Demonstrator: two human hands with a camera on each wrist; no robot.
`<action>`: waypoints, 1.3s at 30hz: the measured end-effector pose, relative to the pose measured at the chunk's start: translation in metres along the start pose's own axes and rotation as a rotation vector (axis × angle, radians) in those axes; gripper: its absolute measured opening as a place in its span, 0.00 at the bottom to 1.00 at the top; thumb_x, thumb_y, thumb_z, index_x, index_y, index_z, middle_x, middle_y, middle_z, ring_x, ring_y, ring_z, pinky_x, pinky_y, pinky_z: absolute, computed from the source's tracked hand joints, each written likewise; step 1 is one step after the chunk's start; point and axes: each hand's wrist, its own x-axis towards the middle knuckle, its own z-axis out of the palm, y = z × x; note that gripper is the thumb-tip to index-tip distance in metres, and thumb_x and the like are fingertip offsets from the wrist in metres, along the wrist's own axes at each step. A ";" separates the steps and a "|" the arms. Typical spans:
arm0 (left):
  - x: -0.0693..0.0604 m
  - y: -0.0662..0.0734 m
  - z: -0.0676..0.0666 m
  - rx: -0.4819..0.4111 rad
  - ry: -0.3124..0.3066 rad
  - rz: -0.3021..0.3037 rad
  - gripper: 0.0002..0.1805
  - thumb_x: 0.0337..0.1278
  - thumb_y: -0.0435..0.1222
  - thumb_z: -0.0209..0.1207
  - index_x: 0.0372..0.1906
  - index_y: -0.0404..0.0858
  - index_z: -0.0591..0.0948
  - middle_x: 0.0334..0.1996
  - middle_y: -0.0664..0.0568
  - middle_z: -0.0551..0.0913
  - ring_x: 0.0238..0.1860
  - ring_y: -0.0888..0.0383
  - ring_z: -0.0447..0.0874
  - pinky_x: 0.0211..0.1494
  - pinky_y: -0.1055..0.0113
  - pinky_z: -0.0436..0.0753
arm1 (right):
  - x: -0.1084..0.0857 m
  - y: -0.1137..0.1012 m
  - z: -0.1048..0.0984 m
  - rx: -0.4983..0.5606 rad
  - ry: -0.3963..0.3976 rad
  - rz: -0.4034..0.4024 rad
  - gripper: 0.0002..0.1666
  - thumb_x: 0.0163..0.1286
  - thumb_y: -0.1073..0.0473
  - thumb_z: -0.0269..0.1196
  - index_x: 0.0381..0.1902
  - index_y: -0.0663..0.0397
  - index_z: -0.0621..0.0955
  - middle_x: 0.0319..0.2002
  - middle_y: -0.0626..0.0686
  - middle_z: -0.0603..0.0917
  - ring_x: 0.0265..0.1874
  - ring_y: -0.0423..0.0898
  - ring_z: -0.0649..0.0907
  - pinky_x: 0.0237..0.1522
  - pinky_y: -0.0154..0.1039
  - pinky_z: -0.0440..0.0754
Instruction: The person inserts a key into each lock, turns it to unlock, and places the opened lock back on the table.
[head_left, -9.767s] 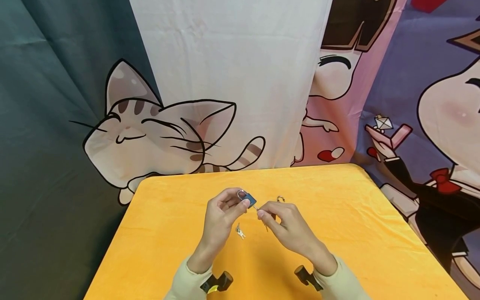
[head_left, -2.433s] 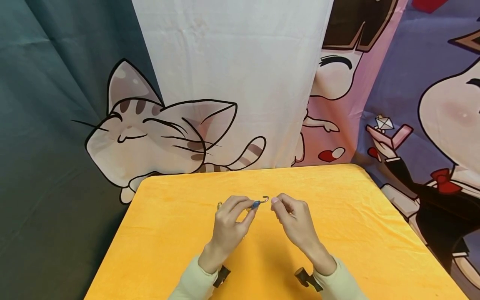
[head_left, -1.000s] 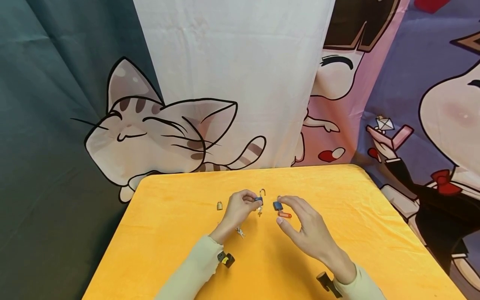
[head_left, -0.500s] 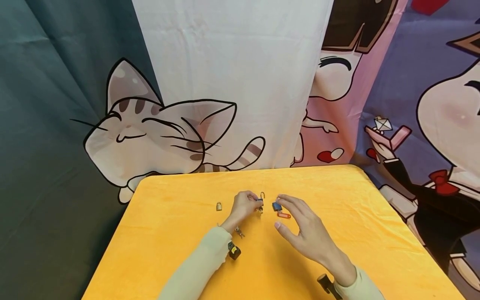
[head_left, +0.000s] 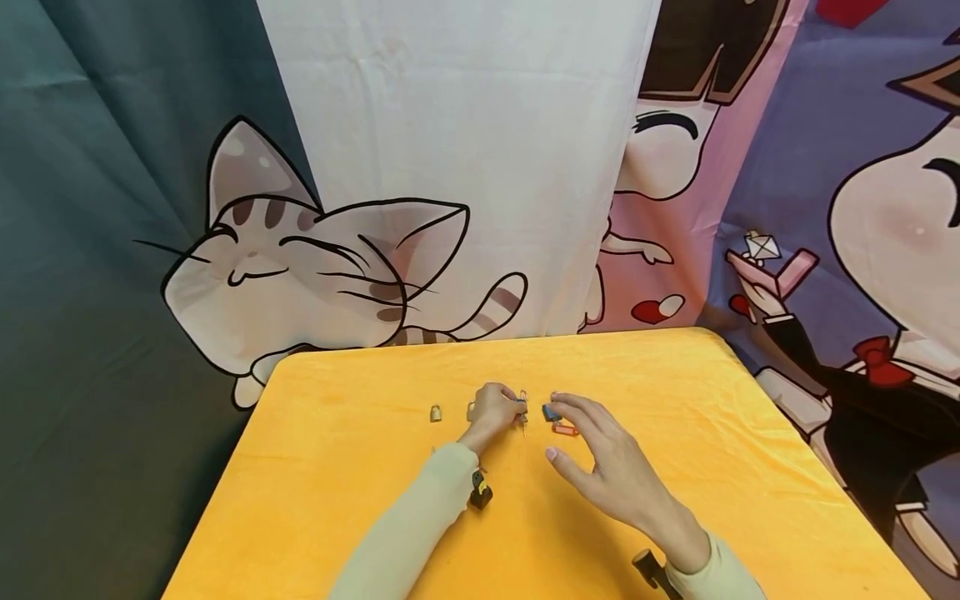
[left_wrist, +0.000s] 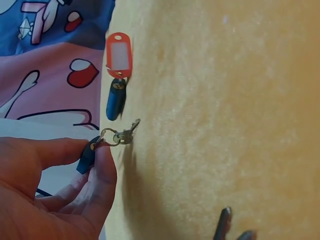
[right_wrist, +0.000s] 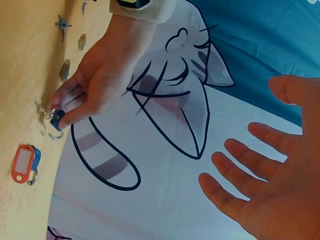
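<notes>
Left hand (head_left: 495, 412) is pinching a small blue padlock (left_wrist: 87, 156) between thumb and finger, with at least one key (left_wrist: 127, 135) hanging off it. Right hand (head_left: 618, 468) is hovering around four o'clock from that lock, fingers spread, gripping nothing. A second blue padlock (head_left: 551, 413) with a red tag (head_left: 565, 430) is lying at three o'clock, and a brass one (head_left: 436, 414) is sitting out at nine, on the yellow table (head_left: 315, 500).

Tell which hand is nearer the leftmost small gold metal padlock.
Left: the left hand is right of the gold padlock; the right hand hovers farther right.
</notes>
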 end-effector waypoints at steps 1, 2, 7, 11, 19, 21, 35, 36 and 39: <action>0.001 -0.001 0.001 -0.026 -0.010 0.004 0.06 0.55 0.34 0.67 0.29 0.38 0.81 0.21 0.47 0.87 0.21 0.53 0.86 0.27 0.68 0.80 | 0.000 0.000 0.000 0.002 -0.003 0.003 0.31 0.66 0.47 0.66 0.66 0.44 0.73 0.67 0.47 0.73 0.66 0.44 0.73 0.60 0.50 0.77; 0.001 -0.001 0.001 -0.048 -0.019 0.005 0.06 0.56 0.33 0.66 0.29 0.37 0.80 0.21 0.46 0.87 0.21 0.53 0.86 0.24 0.70 0.79 | 0.000 0.000 0.000 0.004 -0.006 0.006 0.31 0.66 0.47 0.66 0.66 0.44 0.73 0.67 0.47 0.73 0.66 0.44 0.73 0.60 0.50 0.77; 0.001 -0.004 0.002 -0.055 -0.030 0.014 0.06 0.56 0.31 0.66 0.27 0.36 0.81 0.21 0.46 0.86 0.20 0.53 0.85 0.19 0.71 0.77 | -0.001 0.000 0.001 0.013 -0.016 0.018 0.30 0.66 0.48 0.66 0.65 0.39 0.72 0.67 0.44 0.72 0.66 0.43 0.73 0.62 0.49 0.76; -0.001 -0.006 0.001 -0.014 -0.020 0.035 0.06 0.55 0.31 0.67 0.26 0.36 0.81 0.19 0.47 0.85 0.20 0.53 0.85 0.19 0.71 0.78 | -0.001 -0.001 0.001 0.021 -0.018 0.021 0.30 0.67 0.49 0.66 0.65 0.35 0.72 0.67 0.44 0.72 0.66 0.43 0.73 0.62 0.50 0.76; -0.001 -0.009 -0.001 0.216 0.042 0.111 0.09 0.53 0.35 0.67 0.21 0.42 0.81 0.17 0.55 0.80 0.19 0.59 0.77 0.40 0.51 0.76 | -0.002 -0.002 0.000 0.039 0.035 -0.016 0.27 0.66 0.52 0.67 0.62 0.38 0.74 0.62 0.46 0.77 0.63 0.45 0.76 0.60 0.48 0.77; 0.000 -0.009 0.000 0.267 0.056 0.129 0.12 0.53 0.36 0.67 0.18 0.43 0.79 0.14 0.57 0.76 0.19 0.60 0.72 0.40 0.49 0.72 | -0.002 -0.002 0.001 0.053 0.052 -0.026 0.26 0.66 0.54 0.67 0.61 0.39 0.75 0.60 0.46 0.78 0.62 0.44 0.77 0.60 0.46 0.77; -0.007 -0.003 -0.010 0.284 0.031 0.210 0.10 0.59 0.36 0.64 0.41 0.34 0.83 0.21 0.51 0.80 0.15 0.61 0.70 0.22 0.68 0.70 | 0.001 -0.003 -0.003 0.080 0.113 -0.061 0.24 0.64 0.58 0.68 0.59 0.43 0.77 0.56 0.47 0.81 0.57 0.44 0.80 0.60 0.34 0.77; -0.009 0.000 -0.013 0.263 0.024 0.222 0.12 0.60 0.36 0.64 0.44 0.32 0.83 0.22 0.50 0.81 0.15 0.61 0.71 0.20 0.69 0.71 | 0.002 -0.003 -0.004 0.082 0.119 -0.066 0.25 0.64 0.58 0.68 0.59 0.44 0.78 0.56 0.47 0.81 0.57 0.44 0.81 0.61 0.32 0.76; -0.014 0.010 -0.022 0.218 0.014 0.261 0.12 0.60 0.37 0.64 0.44 0.33 0.83 0.25 0.50 0.82 0.17 0.62 0.73 0.20 0.70 0.72 | 0.005 -0.003 -0.005 0.092 0.136 -0.081 0.25 0.63 0.59 0.68 0.59 0.46 0.78 0.56 0.47 0.81 0.57 0.45 0.81 0.63 0.28 0.73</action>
